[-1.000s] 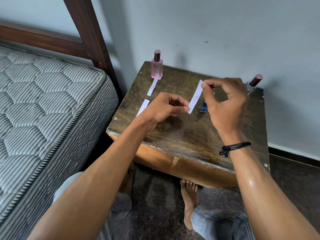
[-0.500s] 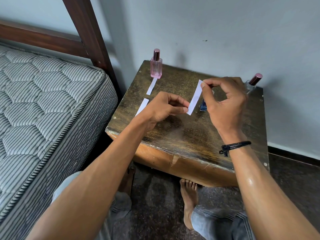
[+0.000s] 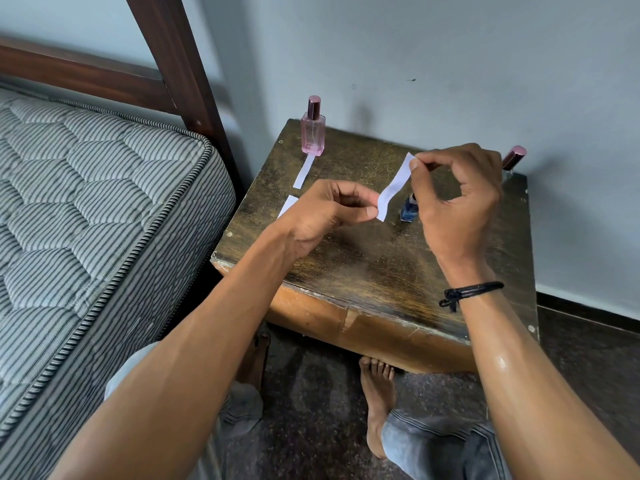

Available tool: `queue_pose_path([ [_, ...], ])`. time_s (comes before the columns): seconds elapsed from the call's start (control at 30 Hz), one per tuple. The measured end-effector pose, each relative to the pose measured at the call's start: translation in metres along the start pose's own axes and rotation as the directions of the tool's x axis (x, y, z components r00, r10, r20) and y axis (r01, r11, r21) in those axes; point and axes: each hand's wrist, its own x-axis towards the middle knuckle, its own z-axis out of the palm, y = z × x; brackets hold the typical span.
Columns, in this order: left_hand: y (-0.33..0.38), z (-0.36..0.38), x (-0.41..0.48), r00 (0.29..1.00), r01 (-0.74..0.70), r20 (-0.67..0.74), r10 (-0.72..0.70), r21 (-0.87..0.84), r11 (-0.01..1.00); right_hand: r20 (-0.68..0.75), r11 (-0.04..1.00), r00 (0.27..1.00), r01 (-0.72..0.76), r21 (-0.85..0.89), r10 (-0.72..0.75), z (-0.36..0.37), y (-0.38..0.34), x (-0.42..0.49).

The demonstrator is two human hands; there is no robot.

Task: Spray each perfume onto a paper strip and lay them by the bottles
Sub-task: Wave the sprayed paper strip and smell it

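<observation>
A: Hands?
B: Left hand [image 3: 322, 216] and right hand [image 3: 457, 206] are both holding one paper strip [image 3: 393, 188] above the tabletop [image 3: 381, 268], fingers [image 3: 370, 212] clamped on its ends.
A: Rest?
B: Second strip [image 3: 304, 171] is lying just in front of the pink bottle [image 3: 312, 131]. Blue bottle [image 3: 408, 210] is sitting half hidden behind the right hand.

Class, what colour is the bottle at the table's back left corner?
The bottle is pink, with a darker rose cap; head view.
</observation>
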Motion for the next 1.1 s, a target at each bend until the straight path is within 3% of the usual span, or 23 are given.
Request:
queue_pose_path([
  [0.2,-0.0019,0.0053,0.0014,0.997,0.05,-0.062,-0.035,0.258,0.965,0.047,1.0,0.999,0.01,0.0,-0.01,0.0026,0.0008,-0.0025],
  [0.87,0.0025,0.006,-0.0006,0.992,0.108,-0.093,-0.084,0.29,0.951,0.049,1.0,0.999,0.014,-0.01,-0.013,0.0014,0.0017,-0.0023],
  [1.1,0.0007,0.0019,0.0006,0.99,0.135,-0.087,-0.111,0.351,0.927,0.088,0.997,0.993,-0.073,-0.04,0.076,0.0032,0.0046,-0.0024],
])
